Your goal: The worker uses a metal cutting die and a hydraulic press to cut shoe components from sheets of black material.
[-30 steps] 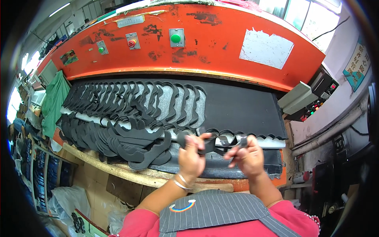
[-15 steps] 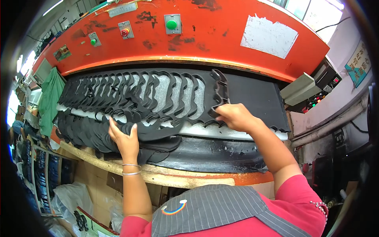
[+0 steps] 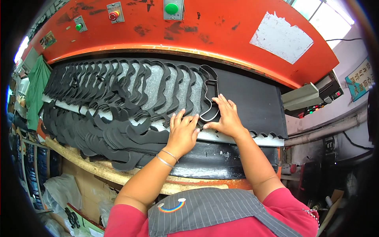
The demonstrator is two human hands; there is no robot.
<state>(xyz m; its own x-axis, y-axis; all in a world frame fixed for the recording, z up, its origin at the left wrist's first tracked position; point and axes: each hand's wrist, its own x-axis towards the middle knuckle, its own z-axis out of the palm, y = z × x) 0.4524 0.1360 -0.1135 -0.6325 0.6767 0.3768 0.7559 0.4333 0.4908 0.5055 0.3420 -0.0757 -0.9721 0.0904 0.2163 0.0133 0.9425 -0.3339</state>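
A metal cutting die (image 3: pixel 212 82) with a wavy outline lies on the black foam sheet (image 3: pixel 250 93), just right of the cut-out openings. My right hand (image 3: pixel 229 119) grips the die's near end, fingertips at its right wall and thumb by its bottom edge. Left of it, my left hand (image 3: pixel 183 133) rests with fingers spread on the sheet's near edge, close to the die. It holds nothing. Wavy cut foam pieces (image 3: pixel 114 136) are heaped in front of the sheet, to the left of my left hand.
An orange press beam (image 3: pixel 221 35) with push buttons (image 3: pixel 171 8) spans the back. A white board edge (image 3: pixel 260 140) shows under the sheet. Nearer me are a dark sloping ledge (image 3: pixel 233 158) and a worn wooden rail (image 3: pixel 185 185). A control box (image 3: pixel 316 96) stands at right.
My left hand has moved right, from the foam pieces to beside the die. The die, raised and tilted before, now lies on the sheet farther left, my right hand still on it.
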